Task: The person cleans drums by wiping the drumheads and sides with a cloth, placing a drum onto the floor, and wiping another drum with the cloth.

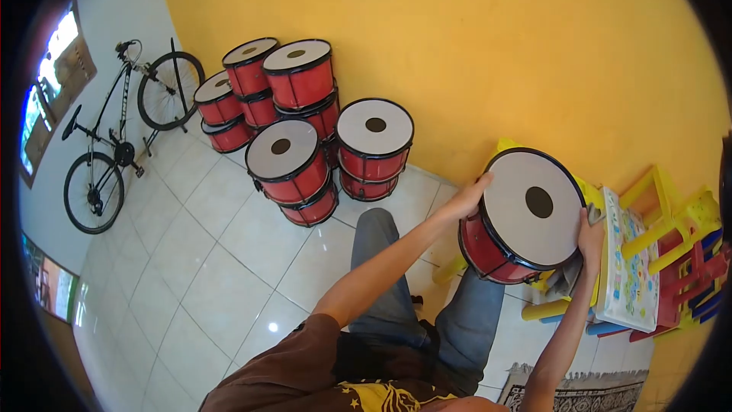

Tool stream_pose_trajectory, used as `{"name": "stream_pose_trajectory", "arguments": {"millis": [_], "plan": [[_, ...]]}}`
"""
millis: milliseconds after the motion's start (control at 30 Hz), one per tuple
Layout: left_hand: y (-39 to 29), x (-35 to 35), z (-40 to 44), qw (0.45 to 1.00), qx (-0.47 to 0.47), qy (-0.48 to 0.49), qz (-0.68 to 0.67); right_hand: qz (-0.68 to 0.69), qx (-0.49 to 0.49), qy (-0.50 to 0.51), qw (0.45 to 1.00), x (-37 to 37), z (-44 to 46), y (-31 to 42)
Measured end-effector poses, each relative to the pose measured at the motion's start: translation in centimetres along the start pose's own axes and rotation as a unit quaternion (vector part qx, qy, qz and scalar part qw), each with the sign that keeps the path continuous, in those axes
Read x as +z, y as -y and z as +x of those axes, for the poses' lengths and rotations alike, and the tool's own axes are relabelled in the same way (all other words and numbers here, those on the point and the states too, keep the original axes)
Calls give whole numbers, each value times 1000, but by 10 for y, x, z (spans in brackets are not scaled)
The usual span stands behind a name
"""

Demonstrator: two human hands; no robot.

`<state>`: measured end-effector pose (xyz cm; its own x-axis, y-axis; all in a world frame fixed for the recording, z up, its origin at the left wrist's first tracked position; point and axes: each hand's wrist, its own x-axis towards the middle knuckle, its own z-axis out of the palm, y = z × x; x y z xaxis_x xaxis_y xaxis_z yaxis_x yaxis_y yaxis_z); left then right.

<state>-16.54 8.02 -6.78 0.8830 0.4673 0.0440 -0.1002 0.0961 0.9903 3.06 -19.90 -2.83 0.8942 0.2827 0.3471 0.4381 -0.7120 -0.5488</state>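
A red drum [509, 258] with a white head, a dark round patch and a black rim is tilted toward me between my two hands. My left hand [474, 197] grips its left rim, fingers partly hidden behind the shell. On the opposite side my right hand [590, 238] holds the right edge, its thumb by the rim. Grey cloth [566, 281] shows beside and below that hand; whether the hand holds it too I cannot tell. Part of a yellow piece of furniture [506, 144] shows behind the drum.
Several red drums [297, 90] stand stacked against the yellow wall [457, 46]. A bicycle [122, 118] leans at the left. Stacked colourful children's furniture [631, 259] is close on my right, with a patterned rug [602, 391] below. White tiles [221, 271] cover the floor.
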Motion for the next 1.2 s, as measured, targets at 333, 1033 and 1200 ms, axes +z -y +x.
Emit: {"name": "stream_pose_trajectory", "arguments": {"millis": [333,1033,1200], "plan": [[-2,-32,-67,998,-36,50,-9,38,-50,32,998,-18,-45,38],[39,-221,-368,832,-5,-514,-207,409,-195,315,834,141,-199,308],[66,-230,-440,766,-21,-599,-235,459,-146,351,803,154,-212,311]]}}
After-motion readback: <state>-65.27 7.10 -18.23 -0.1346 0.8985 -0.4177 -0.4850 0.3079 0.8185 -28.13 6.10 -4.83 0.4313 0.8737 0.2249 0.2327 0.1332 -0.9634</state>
